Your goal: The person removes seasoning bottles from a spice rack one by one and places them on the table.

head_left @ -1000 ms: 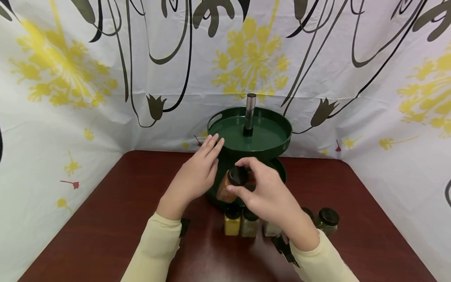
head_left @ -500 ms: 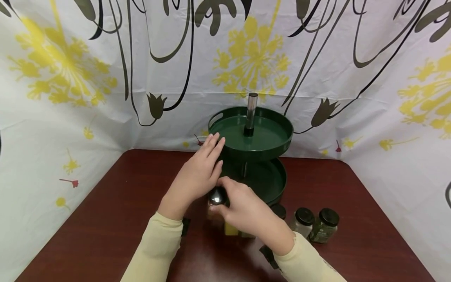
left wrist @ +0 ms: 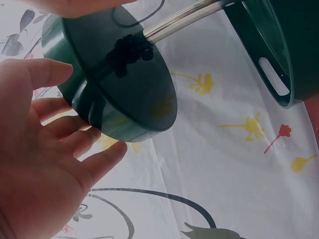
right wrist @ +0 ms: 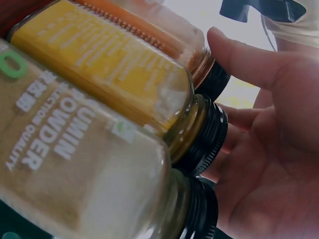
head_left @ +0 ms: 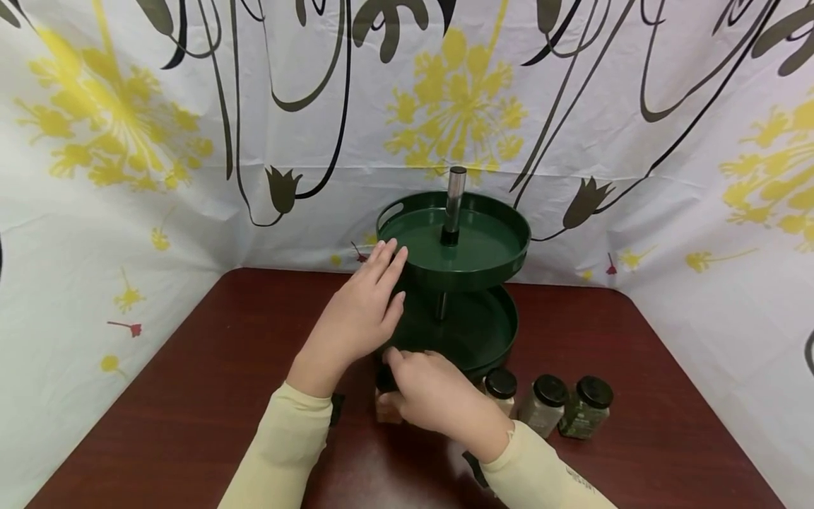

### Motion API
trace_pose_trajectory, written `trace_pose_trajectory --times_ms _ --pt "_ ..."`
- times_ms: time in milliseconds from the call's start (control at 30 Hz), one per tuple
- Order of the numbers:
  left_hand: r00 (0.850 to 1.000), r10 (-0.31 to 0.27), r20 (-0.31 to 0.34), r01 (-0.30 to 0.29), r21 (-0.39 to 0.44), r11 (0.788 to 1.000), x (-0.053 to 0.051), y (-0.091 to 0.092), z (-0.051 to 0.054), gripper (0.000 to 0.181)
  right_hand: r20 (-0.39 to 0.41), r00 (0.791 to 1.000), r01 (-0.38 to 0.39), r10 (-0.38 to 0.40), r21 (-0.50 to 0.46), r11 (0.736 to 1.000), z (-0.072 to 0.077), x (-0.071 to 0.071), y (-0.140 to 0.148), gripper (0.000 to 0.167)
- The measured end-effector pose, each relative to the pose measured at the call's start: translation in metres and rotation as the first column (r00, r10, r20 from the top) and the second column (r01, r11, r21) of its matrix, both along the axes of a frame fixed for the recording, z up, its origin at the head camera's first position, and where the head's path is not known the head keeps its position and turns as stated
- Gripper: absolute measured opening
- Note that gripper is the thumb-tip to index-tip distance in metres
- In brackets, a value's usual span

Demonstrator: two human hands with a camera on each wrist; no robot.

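Note:
My right hand [head_left: 439,396] pinches the black lid of an orange-powder spice jar [head_left: 386,411], which stands on the table just in front of the two-tier green tray. In the right wrist view, a yellow-powder jar [right wrist: 109,69] and a cumin powder jar [right wrist: 84,149] line up beside this orange jar [right wrist: 169,30]; my thumb is at its lid. Extended fingers of my left hand [head_left: 352,314] lie by the left side of the upper tray [head_left: 490,244]. From the left wrist, my left hand [left wrist: 45,164] appears spread at that tray's outer wall.
Three more black-lidded jars stand right of my right hand: a pale one [head_left: 500,389], a greyish one [head_left: 545,404] and a green herb one [head_left: 586,408]. Beneath the upper tray is the lower tray [head_left: 483,332]. Patterned white cloth [head_left: 318,233] surrounds the dark red table [head_left: 191,396].
My right hand has carried the orange-powder spice jar down and left from before the lower tray to the table, beside the yellow jar. My left hand has stayed almost still.

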State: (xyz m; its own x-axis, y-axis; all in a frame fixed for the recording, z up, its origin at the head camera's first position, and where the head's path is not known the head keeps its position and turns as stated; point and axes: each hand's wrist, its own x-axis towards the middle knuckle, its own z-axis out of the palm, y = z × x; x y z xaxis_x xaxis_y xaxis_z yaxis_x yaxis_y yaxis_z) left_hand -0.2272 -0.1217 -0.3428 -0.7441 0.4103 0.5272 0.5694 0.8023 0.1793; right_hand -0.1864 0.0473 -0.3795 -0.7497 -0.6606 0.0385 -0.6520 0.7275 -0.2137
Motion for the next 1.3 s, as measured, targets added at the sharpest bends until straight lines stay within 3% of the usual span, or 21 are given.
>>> trace_pose_trajectory --times_ms 667,1000,1300 --pt "0.998 0.012 -0.056 -0.013 -0.020 1.000 0.000 0.002 -0.001 0.068 -0.070 0.997 -0.009 0.009 0.000 1.000 -0.009 0.000 -0.009 0.044" --pt "0.998 0.016 -0.064 -0.018 -0.026 1.000 0.000 0.004 -0.002 0.068 -0.145 0.989 -0.013 0.015 0.016 1.000 -0.013 0.002 -0.011 0.050" --pt "0.997 0.016 -0.080 -0.018 -0.025 1.000 0.000 0.003 -0.004 0.069 -0.151 0.988 -0.006 0.013 0.047 0.999 -0.012 0.003 -0.012 0.058"
